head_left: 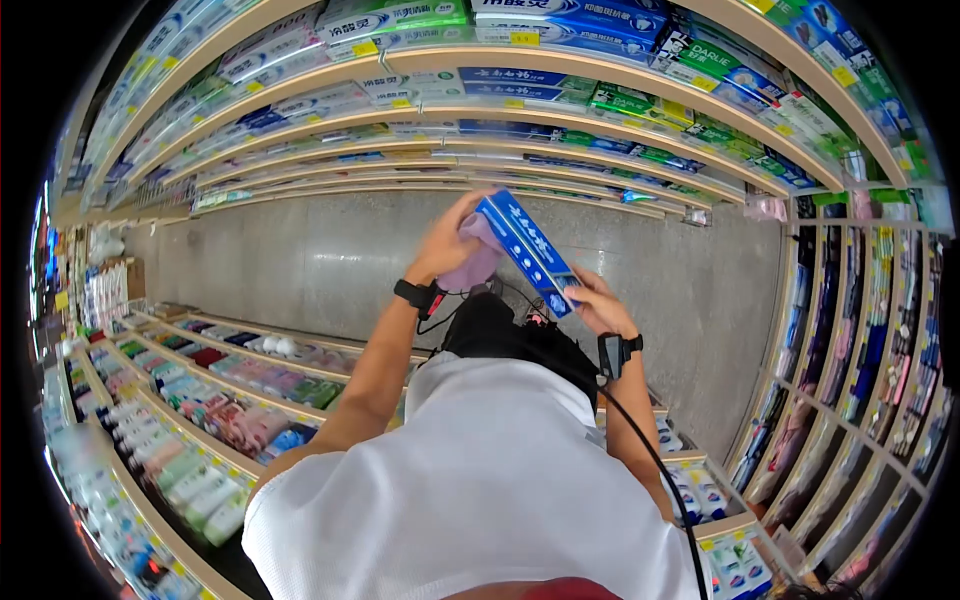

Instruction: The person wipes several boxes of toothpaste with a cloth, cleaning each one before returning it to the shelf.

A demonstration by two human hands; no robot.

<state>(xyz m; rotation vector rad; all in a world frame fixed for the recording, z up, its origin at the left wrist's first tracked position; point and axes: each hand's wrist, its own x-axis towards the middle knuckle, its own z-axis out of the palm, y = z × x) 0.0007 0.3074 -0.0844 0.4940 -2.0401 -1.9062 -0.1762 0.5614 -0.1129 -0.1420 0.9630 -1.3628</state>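
A blue toothpaste box (pixel 527 250) with white lettering is held at a slant in front of my body, above the floor. My left hand (pixel 450 240) closes round a bunched purple cloth (pixel 473 262), and its fingertips reach the box's upper end. At the lower end, my right hand (pixel 598 302) grips the box between thumb and fingers. Part of the left fingers is hidden behind the cloth and the box. Each wrist wears a black strapped device.
Shelves of boxed toothpaste (pixel 560 25) curve across the far side. Lower shelves with folded towels (pixel 250 425) stand at left, and racks of hanging packages (pixel 870 340) at right. A grey floor (pixel 330 255) lies between. A black cable (pixel 655 450) runs past my right arm.
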